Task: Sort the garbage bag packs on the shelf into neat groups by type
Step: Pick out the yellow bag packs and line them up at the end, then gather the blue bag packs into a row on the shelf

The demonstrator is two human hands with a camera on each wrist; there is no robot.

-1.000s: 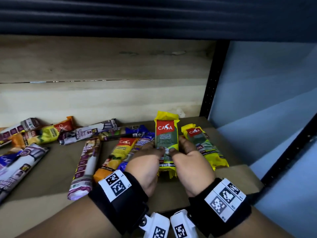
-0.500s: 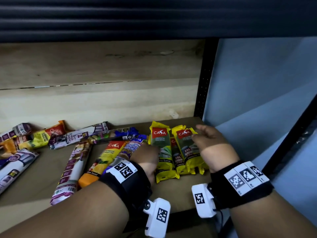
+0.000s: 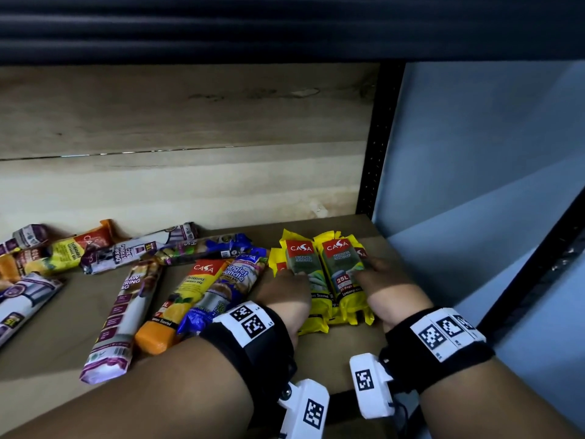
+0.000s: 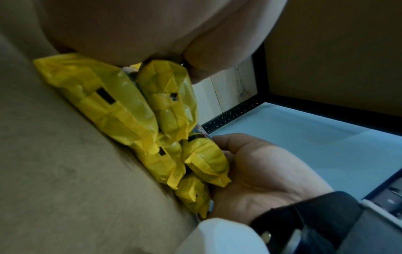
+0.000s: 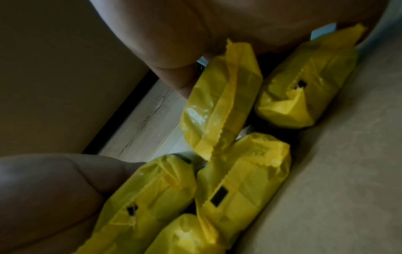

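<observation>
**Stacked yellow packs could slip as the hands squeeze them together**

On the wooden shelf board [image 3: 348, 362], at its right end near the black perforated upright [image 3: 375, 160], a bundle of yellow plastic garbage bag packs with red labels [image 3: 340, 274] lies bunched between the two hands. The left hand [image 3: 285, 289] presses against the bundle's left side and the right hand [image 3: 384, 282] against its right, fingers laid along the packs rather than wrapped round any one; the hands stand apart with the bundle between them. The wrist views show the packs piled in two layers, not flat.

The likely trouble is that glossy wrappers slide: pressing inward too hard could pop an upper pack out or tilt the pile. The bundle also sits just beside the blue-and-purple singlet-handle pack [image 3: 235, 280] and the orange-ended pack [image 3: 186, 296], so a push leftward could mix types again. The long white-and-purple drawstring pack [image 3: 123, 315] and others further left are unsorted, so most of the task seems to remain.
</observation>
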